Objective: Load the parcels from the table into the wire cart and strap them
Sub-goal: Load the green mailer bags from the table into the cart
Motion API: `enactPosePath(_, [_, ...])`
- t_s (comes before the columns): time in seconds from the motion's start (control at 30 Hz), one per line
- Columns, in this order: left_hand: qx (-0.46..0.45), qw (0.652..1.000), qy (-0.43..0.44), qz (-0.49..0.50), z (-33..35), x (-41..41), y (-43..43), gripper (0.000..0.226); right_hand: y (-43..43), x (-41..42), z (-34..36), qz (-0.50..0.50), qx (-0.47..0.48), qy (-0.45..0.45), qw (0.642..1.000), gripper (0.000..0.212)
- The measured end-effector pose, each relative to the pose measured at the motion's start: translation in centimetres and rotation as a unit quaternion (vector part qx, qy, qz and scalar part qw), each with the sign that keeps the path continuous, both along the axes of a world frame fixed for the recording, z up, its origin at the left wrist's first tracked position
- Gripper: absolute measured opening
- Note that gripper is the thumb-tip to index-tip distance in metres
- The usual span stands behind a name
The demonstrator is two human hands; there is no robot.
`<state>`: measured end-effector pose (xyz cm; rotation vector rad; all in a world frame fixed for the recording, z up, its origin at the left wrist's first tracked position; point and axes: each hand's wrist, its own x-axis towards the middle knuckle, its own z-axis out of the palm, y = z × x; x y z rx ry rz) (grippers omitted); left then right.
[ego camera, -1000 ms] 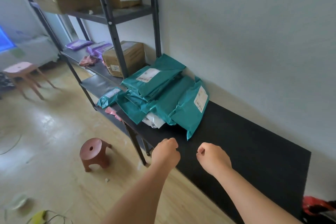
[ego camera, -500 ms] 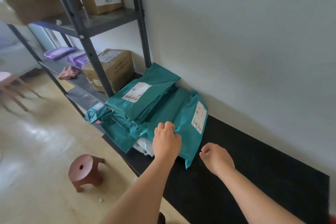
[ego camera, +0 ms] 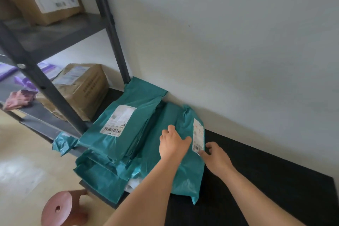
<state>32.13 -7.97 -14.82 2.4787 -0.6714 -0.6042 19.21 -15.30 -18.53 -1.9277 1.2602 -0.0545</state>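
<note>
Several teal plastic mailer parcels lie heaped at the left end of a black table (ego camera: 266, 180) against the wall. The rightmost teal parcel (ego camera: 189, 176) carries a white label along its right edge. My left hand (ego camera: 173, 143) rests flat on top of this parcel, fingers spread. My right hand (ego camera: 215, 158) touches the parcel's right edge at the label, fingers apart; whether it grips is unclear. Another labelled teal parcel (ego camera: 126, 130) sits on top of the heap to the left. No wire cart is in view.
A dark metal shelf rack (ego camera: 55, 97) stands left of the table with cardboard boxes (ego camera: 82, 88) and purple bags on it. A small brown plastic stool (ego camera: 60, 209) stands on the floor below the table's left end. The white wall runs close behind the table.
Both fists opened and moved forward from the table's front edge onto the rightmost teal parcel. The view has closed in on the heap.
</note>
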Motion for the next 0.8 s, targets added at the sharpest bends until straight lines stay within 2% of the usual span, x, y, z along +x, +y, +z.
enactPosePath(0.33, [0.024, 0.998, 0.019, -0.049, -1.2, 1.5, -2.0, 0.077, -0.4, 2.1, -0.8, -0.075, 0.110, -0.022, 0.991, 0.052])
enactPosePath(0.5, [0.028, 0.997, 0.027, -0.072, -1.7, 1.4, -2.4, 0.082, -0.2, 2.4, -0.7, -0.096, 0.130, -0.014, 0.987, 0.060])
enactPosePath(0.7, [0.025, 0.996, 0.028, -0.085, -2.4, 1.1, -2.9, 0.088, -0.2, 2.1, -0.7, -0.093, 0.142, -0.012, 0.985, 0.054])
enactPosePath(0.8, [0.021, 0.996, 0.017, -0.089, -2.8, 0.9, -3.0, 0.088, -0.2, 1.7, -1.1, -0.099, 0.140, -0.003, 0.985, 0.041])
